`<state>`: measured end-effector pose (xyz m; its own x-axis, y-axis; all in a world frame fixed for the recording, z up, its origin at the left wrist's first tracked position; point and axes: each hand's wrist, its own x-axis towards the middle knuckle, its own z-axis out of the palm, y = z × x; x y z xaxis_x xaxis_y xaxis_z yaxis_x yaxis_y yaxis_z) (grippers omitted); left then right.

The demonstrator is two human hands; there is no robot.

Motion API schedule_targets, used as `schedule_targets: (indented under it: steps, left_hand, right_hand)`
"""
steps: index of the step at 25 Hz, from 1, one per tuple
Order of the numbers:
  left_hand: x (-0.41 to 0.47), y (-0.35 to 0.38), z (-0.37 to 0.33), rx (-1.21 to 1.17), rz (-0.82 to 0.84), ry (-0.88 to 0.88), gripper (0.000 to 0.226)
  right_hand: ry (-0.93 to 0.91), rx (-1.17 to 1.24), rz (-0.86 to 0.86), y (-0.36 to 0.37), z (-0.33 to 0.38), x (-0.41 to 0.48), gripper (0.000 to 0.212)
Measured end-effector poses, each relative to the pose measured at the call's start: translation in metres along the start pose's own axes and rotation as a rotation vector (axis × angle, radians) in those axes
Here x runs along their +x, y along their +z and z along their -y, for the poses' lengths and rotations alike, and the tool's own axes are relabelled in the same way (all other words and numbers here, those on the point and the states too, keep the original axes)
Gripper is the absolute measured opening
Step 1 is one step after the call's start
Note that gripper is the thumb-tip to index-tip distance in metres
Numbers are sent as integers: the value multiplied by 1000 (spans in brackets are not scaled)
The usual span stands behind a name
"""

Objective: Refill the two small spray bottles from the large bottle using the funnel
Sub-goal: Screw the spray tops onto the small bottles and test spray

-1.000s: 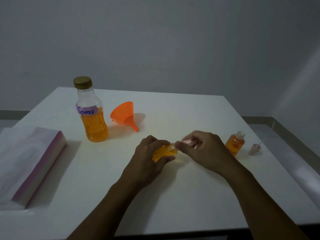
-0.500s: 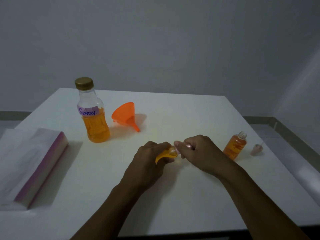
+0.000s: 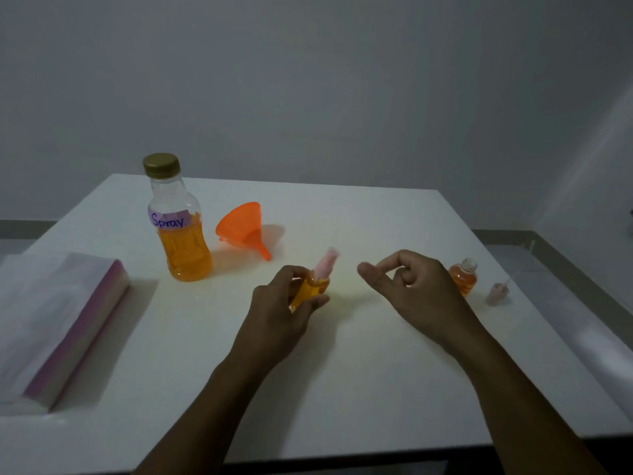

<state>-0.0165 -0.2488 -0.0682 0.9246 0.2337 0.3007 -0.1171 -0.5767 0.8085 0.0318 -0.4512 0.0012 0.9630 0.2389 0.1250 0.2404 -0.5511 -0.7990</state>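
Head view looks down on a white bench (image 3: 359,371) with both bare forearms reaching in from the near edge. Left hand (image 3: 284,310) has its grip closed around a small spray bottle (image 3: 310,289), filled with orange liquid, held tilted slightly off upright just above the bench near the middle; its pink spray head (image 3: 327,264) is on the neck and points up and away, a little blurred. Right hand (image 3: 411,286) hovers just to the right of that bottle, apart from it, holding nothing: the thumb and forefinger stand loosely parted and the other fingers curl in. Behind the right hand, partly hidden by it, the second small spray bottle (image 3: 464,277) stands upright on the bench with its neck uncapped and orange liquid inside. Just to its right a loose pink sprayer top (image 3: 496,293) lies on the bench, its thin dip tube pointing up and away. At the far left the large bottle (image 3: 178,228) stands upright with a gold cap on, a purple label reading "Spray" and orange liquid up to roughly the label. Beside it, to the right, the orange funnel (image 3: 245,226) lies on its side, spout pointing toward the hands. A flat white and pink pack (image 3: 58,317) rests at the left edge of the bench.
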Motion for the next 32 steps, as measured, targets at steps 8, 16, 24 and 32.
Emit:
schedule_targets:
  steps: [8,16,24,32]
  left_hand:
    - [-6,-18,15,-45,152,-220,51]
    - [-39,-23,-5,66,-128,38,70]
    - [-38,48,-67,94,-40,402,32]
    - [4,155,-93,-159,283,63,72]
  right_hand:
    - [123,-153,154,-8,-37,-22,24]
    - [167,-238,247,-32,-61,-36,25]
    - [305,-246,138,-83,-92,-49,13]
    - [395,-210,-414,-96,-147,-16,55]
